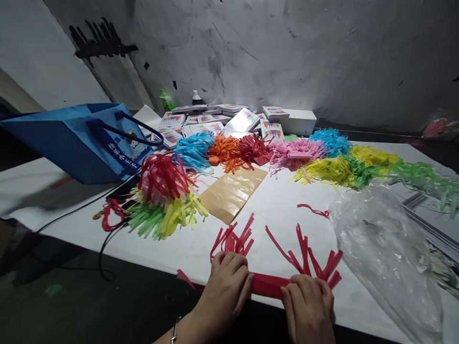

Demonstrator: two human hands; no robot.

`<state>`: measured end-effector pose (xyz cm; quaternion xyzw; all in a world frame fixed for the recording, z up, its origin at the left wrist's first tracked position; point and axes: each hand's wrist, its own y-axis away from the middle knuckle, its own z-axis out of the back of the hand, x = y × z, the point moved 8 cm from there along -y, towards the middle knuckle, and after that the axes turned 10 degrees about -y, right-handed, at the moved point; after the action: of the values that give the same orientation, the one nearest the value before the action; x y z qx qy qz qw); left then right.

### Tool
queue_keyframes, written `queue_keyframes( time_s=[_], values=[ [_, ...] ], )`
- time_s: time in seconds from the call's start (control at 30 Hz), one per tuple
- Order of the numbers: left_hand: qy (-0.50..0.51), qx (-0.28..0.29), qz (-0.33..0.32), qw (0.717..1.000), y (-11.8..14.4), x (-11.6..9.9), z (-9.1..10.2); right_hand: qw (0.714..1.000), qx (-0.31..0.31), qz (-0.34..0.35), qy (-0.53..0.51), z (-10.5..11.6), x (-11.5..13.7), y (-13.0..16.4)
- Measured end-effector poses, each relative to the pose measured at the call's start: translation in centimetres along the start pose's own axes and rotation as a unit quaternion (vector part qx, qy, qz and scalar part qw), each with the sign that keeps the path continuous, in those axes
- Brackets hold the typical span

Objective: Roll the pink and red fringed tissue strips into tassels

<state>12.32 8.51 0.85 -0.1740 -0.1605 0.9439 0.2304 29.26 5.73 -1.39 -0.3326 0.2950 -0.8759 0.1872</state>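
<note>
Along the table's front edge lies a red tissue-paper tassel (269, 285), a rolled or folded band with cut strips fanning out on its far side. My left hand (227, 286) presses its fingers closed over the band's left part. Over the right part my right hand (309, 306) is curled in the same way. Red strips stick out beyond both hands, and the flat red band shows between them. Both sets of fingertips are partly hidden. A loose red strip (312, 209) rests farther back on the white tabletop (276, 205).
A clear plastic bag (383, 253) lies at the right. Piled tassels (163, 179) stand at the left, with a brown paper envelope (234, 193) beside them. Behind are a row of coloured tassels (301, 150), several printed boxes (244, 120) and a blue bag (82, 148).
</note>
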Motion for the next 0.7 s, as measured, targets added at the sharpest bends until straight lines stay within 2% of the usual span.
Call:
queue_keyframes(
  time_s=[0.1,0.17,0.23,0.33,0.4,0.5,0.6,0.7],
  values=[
    [-0.045,-0.003,0.035,0.998,-0.7,0.5,-0.7,0.998,0.017,-0.022,0.058,-0.6,-0.4,-0.7],
    [-0.049,-0.019,0.025,0.998,-1.0,0.6,-0.9,0.997,0.017,-0.012,0.071,-0.7,-0.6,-1.0],
    [-0.028,-0.03,-0.035,0.999,-0.8,0.0,-0.9,0.998,0.028,0.035,0.045,-0.7,-0.4,-1.0],
    [0.002,-0.01,-0.144,0.989,0.1,-1.2,-0.7,0.992,0.068,0.108,-0.01,-0.5,0.1,-0.3],
    [0.006,0.006,-0.171,0.985,0.7,-1.4,-0.4,0.986,0.088,0.142,-0.015,-0.1,0.5,0.3],
    [0.015,-0.011,-0.174,0.985,1.4,-1.4,0.0,0.984,0.074,0.162,-0.01,0.7,0.9,0.8],
    [0.036,-0.06,-0.153,0.986,1.9,-1.0,0.4,0.99,0.05,0.125,-0.036,1.2,0.8,0.8],
    [0.065,-0.06,-0.12,0.989,1.9,-0.7,0.4,0.993,0.035,0.091,-0.068,1.3,0.7,0.9]
  ],
)
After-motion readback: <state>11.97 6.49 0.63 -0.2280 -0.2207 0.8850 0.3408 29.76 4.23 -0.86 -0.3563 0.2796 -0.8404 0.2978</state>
